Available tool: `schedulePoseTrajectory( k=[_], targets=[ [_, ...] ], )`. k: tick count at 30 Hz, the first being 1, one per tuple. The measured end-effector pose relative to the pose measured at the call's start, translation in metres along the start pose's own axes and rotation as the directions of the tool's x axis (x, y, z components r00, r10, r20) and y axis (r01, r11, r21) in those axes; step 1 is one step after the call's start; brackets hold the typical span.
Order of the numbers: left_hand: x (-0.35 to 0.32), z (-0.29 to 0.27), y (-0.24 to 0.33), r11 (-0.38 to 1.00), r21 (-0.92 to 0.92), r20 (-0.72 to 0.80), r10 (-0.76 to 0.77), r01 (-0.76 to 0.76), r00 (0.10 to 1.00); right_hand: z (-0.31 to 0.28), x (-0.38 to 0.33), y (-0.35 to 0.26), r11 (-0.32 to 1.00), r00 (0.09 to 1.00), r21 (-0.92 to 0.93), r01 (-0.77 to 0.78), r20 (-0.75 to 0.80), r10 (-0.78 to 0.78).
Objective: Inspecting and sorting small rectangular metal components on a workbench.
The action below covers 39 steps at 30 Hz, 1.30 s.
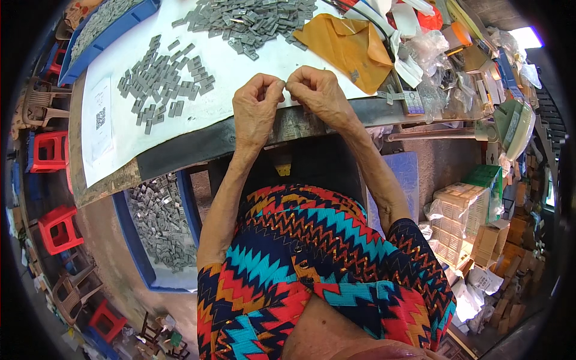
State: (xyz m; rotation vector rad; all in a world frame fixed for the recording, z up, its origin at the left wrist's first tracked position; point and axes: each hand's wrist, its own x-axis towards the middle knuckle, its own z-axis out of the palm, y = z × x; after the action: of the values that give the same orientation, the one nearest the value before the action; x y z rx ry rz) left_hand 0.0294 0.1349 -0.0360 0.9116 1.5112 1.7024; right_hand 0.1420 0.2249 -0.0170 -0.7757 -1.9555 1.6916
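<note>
In the head camera's view, you work with 2 bare hands raised over the near edge of a table, your left hand and right hand almost meeting. The thumb and forefinger of each are drawn narrow in a pinch; whether a part is held between them is too small to tell. Small grey pieces lie in a loose scatter to the left of your fingers, spread over a white sheet. A denser grey heap sits beyond your fingertips and slightly left. Farther off in that direction, a blue tray holds more of the same grey parts, while a page with a printed square code lies well left of the fingers. Just beyond and to the right of your right-hand fingers rests a mustard-coloured cloth, with clear plastic bags farther right. Below and left of your fingers, under table height, a blue bin contains grey pieces, and 3 red stools stand well apart on the far left.
</note>
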Motion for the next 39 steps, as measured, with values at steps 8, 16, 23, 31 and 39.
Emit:
schedulePoseTrajectory(
  k=[8,16,23,31,39],
  targets=[
    [-0.003,-0.01,-0.001,0.94,-0.31,0.14,-0.101,0.141,0.985,0.0,-0.002,0.011,0.997,0.995,-0.021,0.081,-0.052,-0.082],
    [-0.011,-0.009,0.003,0.937,-0.317,0.091,-0.123,0.145,0.988,0.007,-0.019,0.013,0.996,0.994,0.09,0.014,-0.107,-0.004],
    [-0.017,-0.012,0.007,0.989,-0.142,0.06,-0.04,0.048,0.997,0.013,-0.024,0.013,0.994,0.995,0.112,-0.013,-0.098,0.024],
    [-0.023,-0.01,0.008,0.996,-0.074,0.073,-0.045,0.05,0.996,0.013,-0.024,0.019,0.997,0.997,0.069,0.018,-0.083,-0.012],
    [-0.025,-0.009,0.01,0.998,-0.046,0.082,-0.043,0.047,0.996,0.012,-0.026,0.017,0.991,0.999,0.129,-0.026,-0.044,0.032]
  ],
)
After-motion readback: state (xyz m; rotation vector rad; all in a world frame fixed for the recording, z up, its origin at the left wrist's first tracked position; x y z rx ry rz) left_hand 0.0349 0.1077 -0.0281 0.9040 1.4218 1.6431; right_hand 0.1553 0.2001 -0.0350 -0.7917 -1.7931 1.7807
